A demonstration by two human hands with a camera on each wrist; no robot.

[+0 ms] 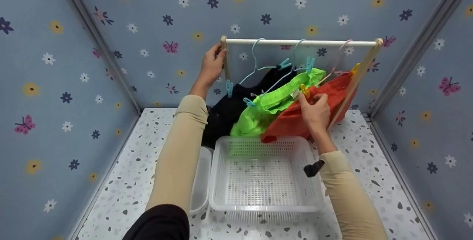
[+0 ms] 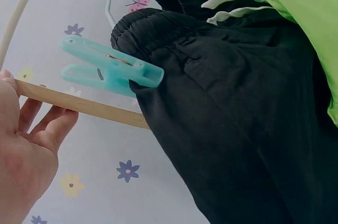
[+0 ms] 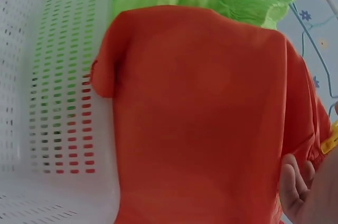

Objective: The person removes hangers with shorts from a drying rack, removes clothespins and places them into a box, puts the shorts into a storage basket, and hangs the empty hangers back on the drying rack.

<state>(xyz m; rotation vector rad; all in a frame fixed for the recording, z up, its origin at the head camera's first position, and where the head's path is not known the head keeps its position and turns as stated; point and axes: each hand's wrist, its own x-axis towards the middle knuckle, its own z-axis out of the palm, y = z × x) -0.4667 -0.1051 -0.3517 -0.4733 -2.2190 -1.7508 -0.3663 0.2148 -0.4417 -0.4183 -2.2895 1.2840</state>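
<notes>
My left hand [image 1: 213, 64] grips the upright wooden post [image 2: 84, 106] of a small clothes rack near its top corner. In the head view my right hand [image 1: 316, 113] is at the waist of the red garment [image 3: 195, 108], thumb and fingertips pinching the yellow clothespin [image 1: 305, 90] that clips it to a pink hanger [image 1: 337, 60]. The right wrist view shows its lower fingers [image 3: 289, 182] against the red cloth. Beside it hang green shorts [image 1: 271, 101] and black drawstring shorts [image 2: 227, 92] on blue hangers, held by light blue clothespins [image 2: 113, 68].
A white rack bar [image 1: 281, 41] carries the hangers. In front stands a white perforated basket [image 1: 266, 208], with the red garment's hem overlapping its back rim. Left of it is another white container [image 1: 201, 181], partly behind the left sleeve. Flowered panels [image 1: 147, 18] enclose the speckled table [image 1: 122, 181].
</notes>
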